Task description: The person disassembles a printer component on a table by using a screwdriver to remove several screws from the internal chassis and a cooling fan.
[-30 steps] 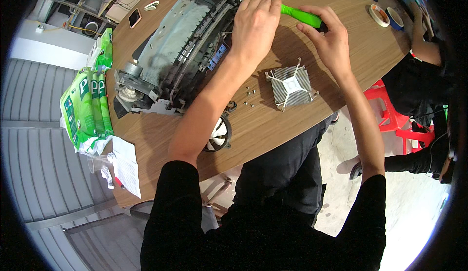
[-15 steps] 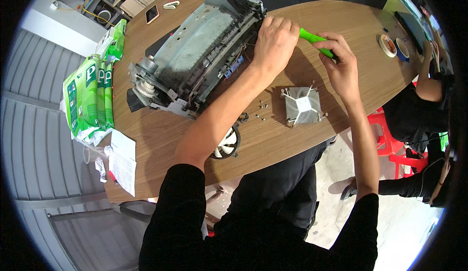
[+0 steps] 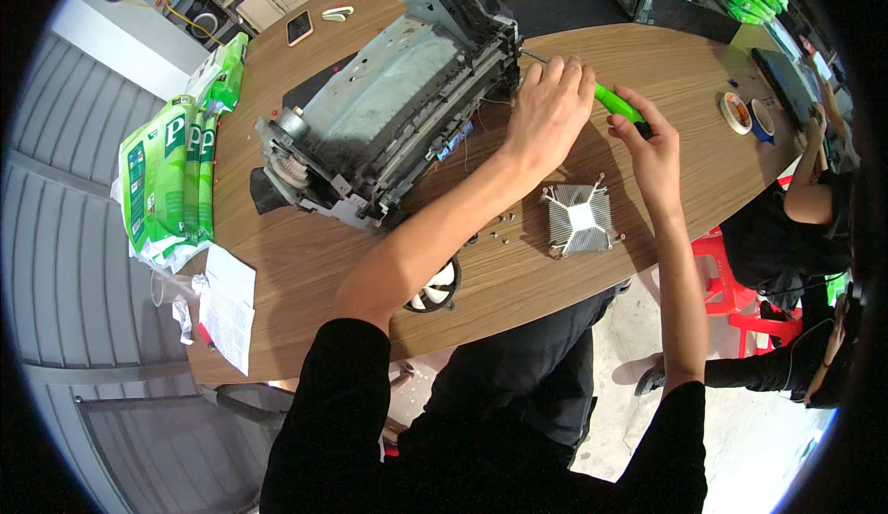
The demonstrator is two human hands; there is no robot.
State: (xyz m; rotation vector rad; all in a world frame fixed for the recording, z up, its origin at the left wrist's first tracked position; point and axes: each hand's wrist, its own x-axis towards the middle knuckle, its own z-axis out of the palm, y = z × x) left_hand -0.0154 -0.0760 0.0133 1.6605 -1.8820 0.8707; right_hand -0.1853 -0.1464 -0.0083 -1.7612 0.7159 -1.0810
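A screwdriver with a green and black handle points up and left at the right end of a stripped printer mechanism. Its thin shaft shows beyond my left hand, which is closed around the front part of the tool. The tip meets the mechanism's side, but what it touches is too small to make out. My right hand pinches the black rear end of the handle between thumb and fingers. Below my hands lies a silver heatsink with legs at its corners. Several small screws lie to its left.
Partly under my left forearm is a black fan with white blades. Green packages and printed paper lie at the left edge. A phone lies far left, tape rolls at right. Another person sits at right.
The whole view has shifted slightly, so the mechanism and heatsink appear lower and more to the right. My right-hand fingers have moved back along the screwdriver handle; the left stays closed around its front part.
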